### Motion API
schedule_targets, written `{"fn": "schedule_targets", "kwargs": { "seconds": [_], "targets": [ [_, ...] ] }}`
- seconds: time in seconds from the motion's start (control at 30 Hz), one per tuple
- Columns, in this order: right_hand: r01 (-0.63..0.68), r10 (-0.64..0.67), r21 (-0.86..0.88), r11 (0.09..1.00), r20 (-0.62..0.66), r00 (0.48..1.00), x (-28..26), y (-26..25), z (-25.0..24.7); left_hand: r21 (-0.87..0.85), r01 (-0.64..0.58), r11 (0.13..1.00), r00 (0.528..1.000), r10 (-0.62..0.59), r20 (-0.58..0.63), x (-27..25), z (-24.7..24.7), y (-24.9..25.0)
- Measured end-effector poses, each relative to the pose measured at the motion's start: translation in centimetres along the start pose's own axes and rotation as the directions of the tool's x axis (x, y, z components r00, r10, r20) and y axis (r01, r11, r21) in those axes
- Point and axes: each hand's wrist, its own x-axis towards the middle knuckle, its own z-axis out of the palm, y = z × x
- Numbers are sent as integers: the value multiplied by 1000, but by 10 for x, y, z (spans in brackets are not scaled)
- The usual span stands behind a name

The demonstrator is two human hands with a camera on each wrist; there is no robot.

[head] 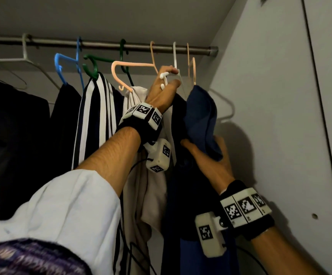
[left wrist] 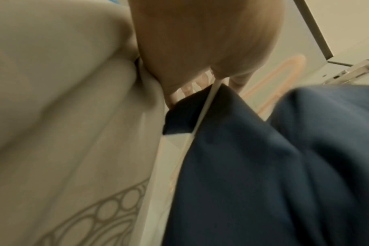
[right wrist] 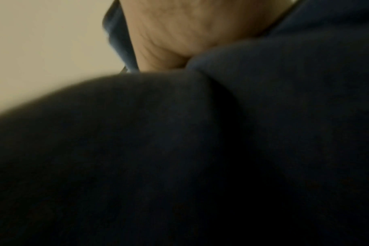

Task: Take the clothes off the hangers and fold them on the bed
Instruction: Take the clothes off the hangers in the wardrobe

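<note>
A white hanger (head: 176, 62) hangs on the closet rail (head: 105, 45) and carries a dark blue garment (head: 200, 114). My left hand (head: 166, 84) reaches up and grips that hanger near its hook, fingers curled round the plastic. In the left wrist view the hanger's white arm (left wrist: 202, 116) runs down over the blue garment (left wrist: 274, 166). My right hand (head: 210, 155) holds a bunch of the blue cloth lower down, by the side wall. The right wrist view shows my palm (right wrist: 179, 33) pressed into dark blue fabric (right wrist: 200, 149).
More clothes hang to the left: a beige garment (head: 141, 155) on a pink hanger (head: 133, 66), a black-and-white striped one (head: 95, 116) on a green hanger (head: 93, 64), and dark clothes (head: 12, 135). An empty pink hanger (head: 191, 64) hangs rightmost. The closet side wall (head: 270, 96) stands close on the right.
</note>
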Motion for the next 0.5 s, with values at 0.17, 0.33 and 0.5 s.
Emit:
{"fn": "schedule_targets", "kwargs": {
  "seconds": [0.17, 0.33, 0.5],
  "targets": [
    [23, -20, 69, 997, -46, 999, -7, 7, -10, 22, 58, 998, 998, -59, 35, -15, 5, 9],
    [-35, 43, 101, 994, -72, 996, -18, -10, -14, 8, 155, 988, 988, -155, -2, -38, 4, 21],
    [-36, 44, 141, 989, -58, 997, -28, -18, -20, -37, 157, 987, 986, -159, -56, -84, 7, 31]
  ]
}}
